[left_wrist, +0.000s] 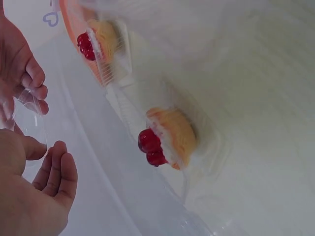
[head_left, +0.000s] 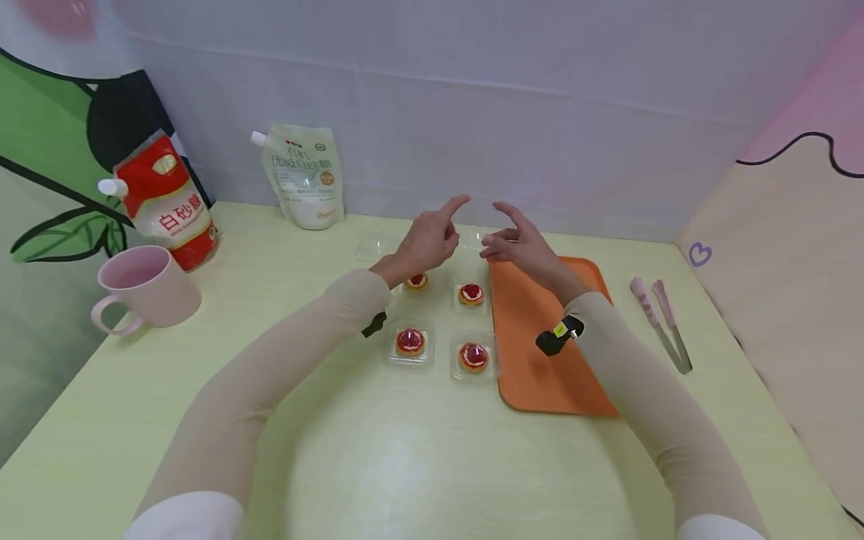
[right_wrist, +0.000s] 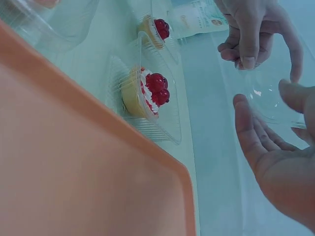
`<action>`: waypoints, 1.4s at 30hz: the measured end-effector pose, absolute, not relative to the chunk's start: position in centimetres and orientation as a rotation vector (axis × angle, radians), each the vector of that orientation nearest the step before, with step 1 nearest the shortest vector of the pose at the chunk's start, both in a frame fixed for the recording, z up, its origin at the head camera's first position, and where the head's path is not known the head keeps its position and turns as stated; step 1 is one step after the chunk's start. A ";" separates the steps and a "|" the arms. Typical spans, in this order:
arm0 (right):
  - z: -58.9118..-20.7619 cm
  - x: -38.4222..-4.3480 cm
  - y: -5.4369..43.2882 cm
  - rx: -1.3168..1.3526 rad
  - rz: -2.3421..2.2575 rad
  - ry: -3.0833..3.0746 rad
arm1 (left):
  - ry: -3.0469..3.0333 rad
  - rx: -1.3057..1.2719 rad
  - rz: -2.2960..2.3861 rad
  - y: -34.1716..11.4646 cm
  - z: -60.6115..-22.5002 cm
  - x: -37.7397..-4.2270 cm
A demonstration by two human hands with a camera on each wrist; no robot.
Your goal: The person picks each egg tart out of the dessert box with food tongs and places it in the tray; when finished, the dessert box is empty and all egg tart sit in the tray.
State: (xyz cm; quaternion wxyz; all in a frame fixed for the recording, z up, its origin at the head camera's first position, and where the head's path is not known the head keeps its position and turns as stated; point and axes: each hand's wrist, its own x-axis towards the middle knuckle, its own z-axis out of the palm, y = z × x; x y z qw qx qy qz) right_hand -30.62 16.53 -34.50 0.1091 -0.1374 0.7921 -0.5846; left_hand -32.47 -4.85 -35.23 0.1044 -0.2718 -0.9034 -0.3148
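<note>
Between my two hands, a clear plastic lid is held above the back of the table. My left hand pinches its one side with thumb and curled fingers, the index finger stretched out. On the other side, my right hand holds the lid between thumb and fingers, its index finger also raised. Below and nearer stand several small tarts with cream and red berries in clear plastic boxes; one tart is beside the tray, another nearer to me. My left wrist partly hides a back tart.
An orange tray lies under my right forearm. Tongs with pink handles lie to its right. At left are a pink mug and a red sugar pouch. A pale green pouch and clear plastic are at the back.
</note>
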 end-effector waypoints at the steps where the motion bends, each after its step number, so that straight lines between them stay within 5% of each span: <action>1: -34.5 -30.7 16.5 -0.418 -1.718 2.346 | -2.677 -0.787 -0.939 -4.9 -35.1 -32.6; 14: -34.3 -32.9 15.7 -0.424 -1.693 2.421 | -2.915 -0.694 -1.135 -6.1 -33.8 -35.7; 42: -38.5 -36.4 16.4 -0.412 -1.256 2.605 | -3.163 -0.692 -1.313 -6.3 -37.4 -39.0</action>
